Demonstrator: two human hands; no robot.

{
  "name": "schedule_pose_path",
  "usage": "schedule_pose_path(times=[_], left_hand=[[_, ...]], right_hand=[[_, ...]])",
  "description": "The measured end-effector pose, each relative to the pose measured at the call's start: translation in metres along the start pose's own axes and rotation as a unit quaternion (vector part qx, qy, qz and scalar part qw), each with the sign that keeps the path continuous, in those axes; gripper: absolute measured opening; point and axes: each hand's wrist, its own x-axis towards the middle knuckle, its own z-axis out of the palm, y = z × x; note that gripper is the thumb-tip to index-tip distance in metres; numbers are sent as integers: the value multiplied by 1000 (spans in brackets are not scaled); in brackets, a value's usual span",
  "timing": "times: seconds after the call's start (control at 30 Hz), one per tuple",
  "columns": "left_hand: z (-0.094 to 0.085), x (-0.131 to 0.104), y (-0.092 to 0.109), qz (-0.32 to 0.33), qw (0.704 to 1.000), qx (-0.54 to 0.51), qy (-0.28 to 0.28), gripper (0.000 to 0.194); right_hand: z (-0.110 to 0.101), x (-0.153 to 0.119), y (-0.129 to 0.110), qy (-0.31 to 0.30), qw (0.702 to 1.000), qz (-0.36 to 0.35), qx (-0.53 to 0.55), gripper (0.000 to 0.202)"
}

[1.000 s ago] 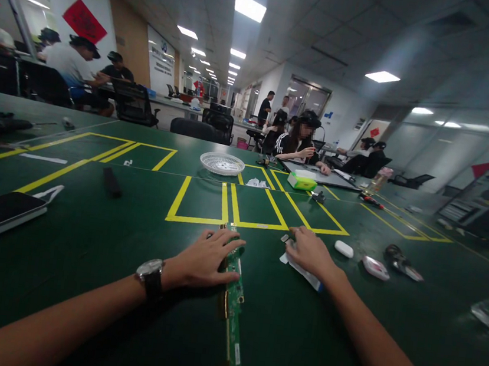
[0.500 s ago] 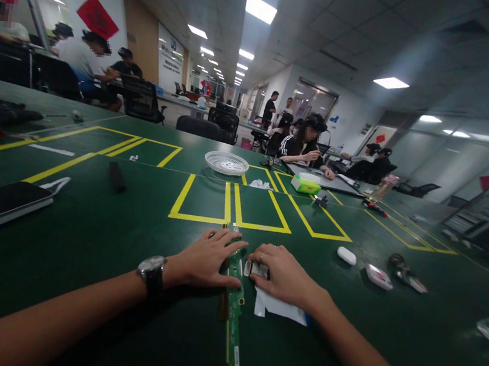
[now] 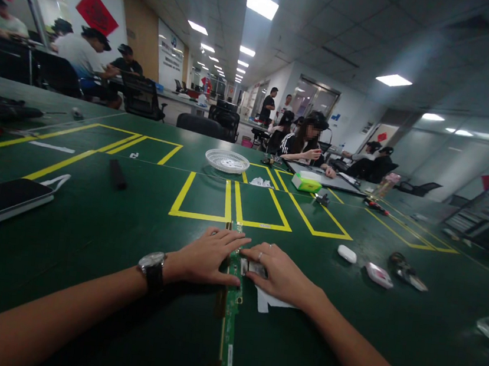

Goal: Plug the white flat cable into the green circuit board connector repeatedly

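A long, narrow green circuit board (image 3: pixel 231 324) runs from the near edge of the view toward the yellow tape, with brown flexible strips (image 3: pixel 220 302) along its left side. My left hand (image 3: pixel 211 257), with a watch on the wrist, grips the board from the left, its fingers and thumb lying across it. My right hand (image 3: pixel 280 273), wearing a ring, is curled on the right side of the board, its fingers and thumb closed on a small silver-and-white flat piece (image 3: pixel 256 269). This piece is partly hidden by the fingers. White paper (image 3: pixel 269 300) lies beneath that hand.
A white plastic basket (image 3: pixel 227 161) and a green-and-white box (image 3: pixel 307 182) stand farther back. A white case (image 3: pixel 347 254) and a tape roll (image 3: pixel 399 264) lie right. At left are a dark flat device (image 3: pixel 1 206) and a black bar (image 3: pixel 117 174). A person sits across the table.
The near end of the circuit board has swung slightly left. My right hand and its small piece have shifted a little left, closer to the board. My left hand stays on it.
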Motion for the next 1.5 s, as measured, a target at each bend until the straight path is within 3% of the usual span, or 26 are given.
schedule_pose_path(times=[0.33,0.97,1.07,1.17,1.33,1.4,1.5], left_hand=[[-1,0,1,-4,1000,17,-6,103],[-6,0,-1,9,999,4,-47,94],[-9,0,1,4,999,-7,-47,94],[-9,-1,0,-12,998,-52,-15,87],[-1,1,-8,-91,978,-158,99,63],[3,3,-11,-116,968,-174,136,58],[4,5,-12,-131,962,-173,164,54]], right_hand=[[3,1,2,11,999,20,26,64],[1,1,0,18,1000,6,18,42],[1,0,0,45,999,-11,1,33],[5,0,-2,84,996,-35,-3,30],[15,5,-3,30,993,-116,19,38],[17,8,8,41,997,-68,6,36],[19,9,41,97,992,67,-40,33]])
